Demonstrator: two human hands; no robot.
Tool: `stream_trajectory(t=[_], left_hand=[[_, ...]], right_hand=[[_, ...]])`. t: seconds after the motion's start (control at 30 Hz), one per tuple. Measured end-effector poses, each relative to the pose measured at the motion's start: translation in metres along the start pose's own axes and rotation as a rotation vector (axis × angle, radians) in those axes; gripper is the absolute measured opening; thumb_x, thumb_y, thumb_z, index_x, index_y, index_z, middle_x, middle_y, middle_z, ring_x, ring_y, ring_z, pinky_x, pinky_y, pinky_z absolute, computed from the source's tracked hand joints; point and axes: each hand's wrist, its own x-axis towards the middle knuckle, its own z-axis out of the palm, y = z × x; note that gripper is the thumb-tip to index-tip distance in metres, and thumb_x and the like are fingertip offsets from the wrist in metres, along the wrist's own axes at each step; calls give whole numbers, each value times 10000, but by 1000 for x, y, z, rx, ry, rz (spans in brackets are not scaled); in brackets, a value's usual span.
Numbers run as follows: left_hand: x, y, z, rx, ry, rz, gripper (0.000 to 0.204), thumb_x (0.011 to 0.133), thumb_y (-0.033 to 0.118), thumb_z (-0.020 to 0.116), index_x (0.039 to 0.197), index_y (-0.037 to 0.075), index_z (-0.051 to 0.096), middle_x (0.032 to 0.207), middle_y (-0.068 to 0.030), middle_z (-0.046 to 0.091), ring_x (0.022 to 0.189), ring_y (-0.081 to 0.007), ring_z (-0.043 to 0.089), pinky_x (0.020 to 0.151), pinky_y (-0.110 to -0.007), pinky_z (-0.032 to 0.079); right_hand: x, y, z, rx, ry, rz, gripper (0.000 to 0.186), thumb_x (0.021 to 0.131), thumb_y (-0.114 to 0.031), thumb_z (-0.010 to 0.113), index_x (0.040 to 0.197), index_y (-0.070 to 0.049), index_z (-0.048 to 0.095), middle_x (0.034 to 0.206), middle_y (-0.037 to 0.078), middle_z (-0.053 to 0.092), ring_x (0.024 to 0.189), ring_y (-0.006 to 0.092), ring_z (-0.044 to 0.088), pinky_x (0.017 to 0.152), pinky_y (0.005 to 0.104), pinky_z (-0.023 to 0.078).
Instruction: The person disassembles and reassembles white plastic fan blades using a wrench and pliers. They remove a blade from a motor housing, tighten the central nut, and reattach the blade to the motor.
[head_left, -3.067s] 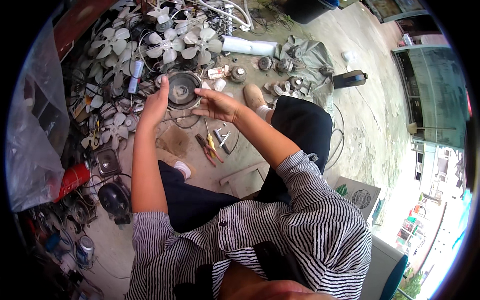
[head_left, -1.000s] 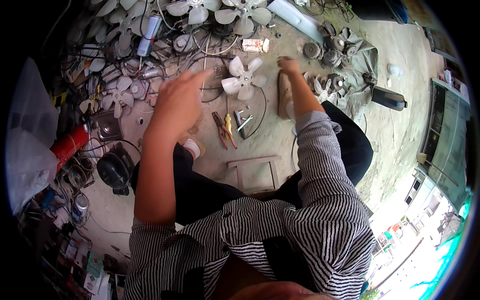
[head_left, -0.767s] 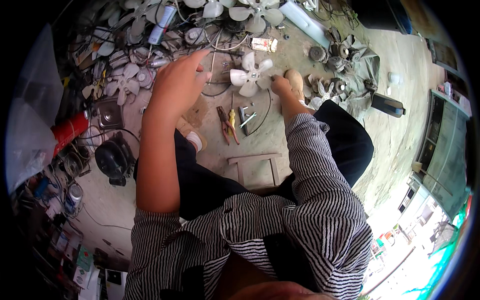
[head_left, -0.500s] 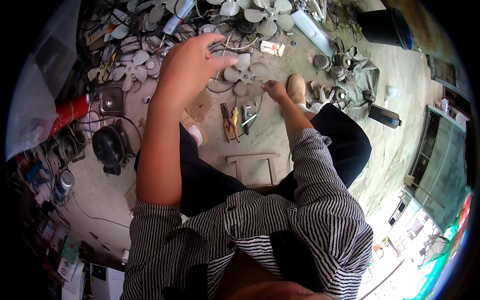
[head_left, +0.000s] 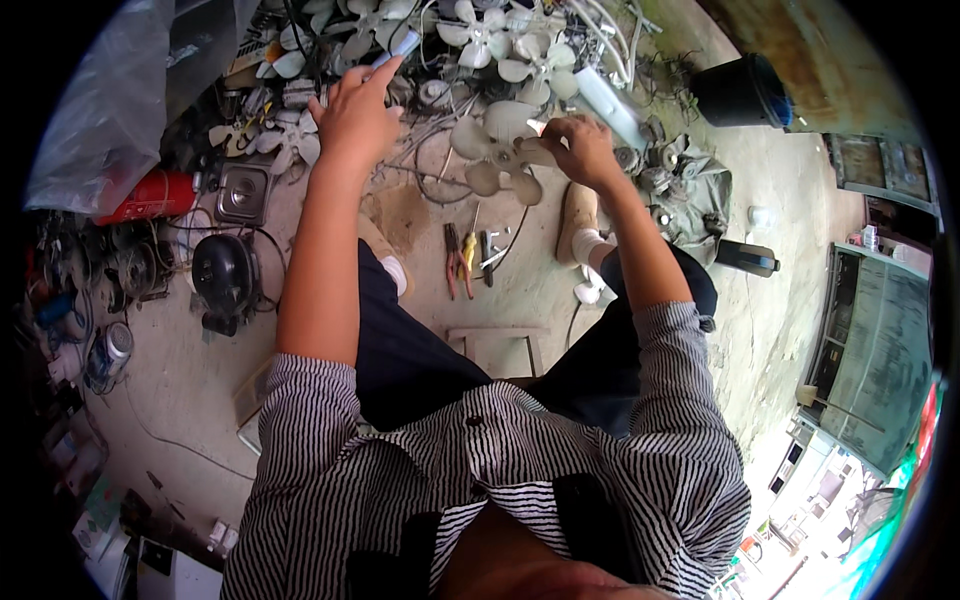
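Observation:
My left hand [head_left: 360,122] is open, fingers spread, over the far pile, close to a white-and-blue tube [head_left: 402,46]. Nothing shows in its grip. My right hand [head_left: 583,150] is closed on one blade of a pale, translucent fan blade wheel [head_left: 497,178], which has several rounded blades around a dark hub. A small white-and-red item [head_left: 536,127] shows beside the right fingers, mostly hidden. Between my feet lie red-handled pliers [head_left: 459,262], a yellow-handled tool [head_left: 467,250] and a metal wrench [head_left: 493,258].
Fan blades [head_left: 474,35], motors and cables crowd the far floor. A black compressor [head_left: 224,275], steel pan [head_left: 243,193] and red cylinder [head_left: 152,196] stand left. At right are a black bucket [head_left: 742,90], a grey cloth with parts [head_left: 703,180] and a dark case [head_left: 746,258].
My left hand has turned and spread its fingers toward the tube. My right hand has moved up and right; the fan wheel it grips now looks larger, apparently raised. The view has shifted slightly.

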Motion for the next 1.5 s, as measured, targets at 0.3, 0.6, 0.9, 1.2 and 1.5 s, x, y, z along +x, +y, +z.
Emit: stream_trajectory(t=[0.3, 0.6, 0.9, 1.2, 1.5], left_hand=[[18, 25, -14, -1120, -628, -393, 738, 882, 651, 443, 1388, 114, 421, 1259, -101, 568, 1037, -189, 585, 967, -391, 400], [-1, 40, 15, -1650, -823, -205, 588, 922, 525, 425, 1310, 84, 453, 1222, -87, 584, 1125, -209, 562, 954, -419, 468], [18, 26, 10, -2148, -910, -470, 404, 901, 368, 539, 1174, 72, 563, 1062, -84, 646, 910, -230, 642, 800, -389, 539], [29, 25, 14, -2303, -708, -478, 673, 855, 654, 430, 1252, 116, 513, 1180, -74, 598, 1072, -266, 571, 946, -444, 457], [16, 35, 27, -2309, -576, -597, 581, 887, 553, 481, 1237, 90, 520, 1196, -85, 589, 1068, -287, 567, 937, -488, 447]], right_hand=[[10, -75, -173, -120, 256, -608, 95, 820, -149, 664, 912, -134, 644, 974, 14, 623, 1035, 214, 537, 983, 382, 345], [20, -129, -206, -159, 85, -863, 50, 835, -173, 640, 858, -131, 653, 871, 1, 609, 991, 206, 528, 954, 385, 332], [46, -61, -138, 413, 680, -393, 166, 850, -160, 619, 943, -24, 630, 931, 87, 641, 881, 203, 574, 760, 338, 464], [-64, 82, 293, 669, -421, 527, 327, 839, -290, 537, 994, -36, 671, 991, 173, 674, 900, 293, 650, 751, 393, 507], [-149, -16, 341, 428, -463, 1208, 490, 822, -394, 605, 1037, 46, 629, 1130, 229, 618, 1076, 316, 603, 907, 395, 477]])
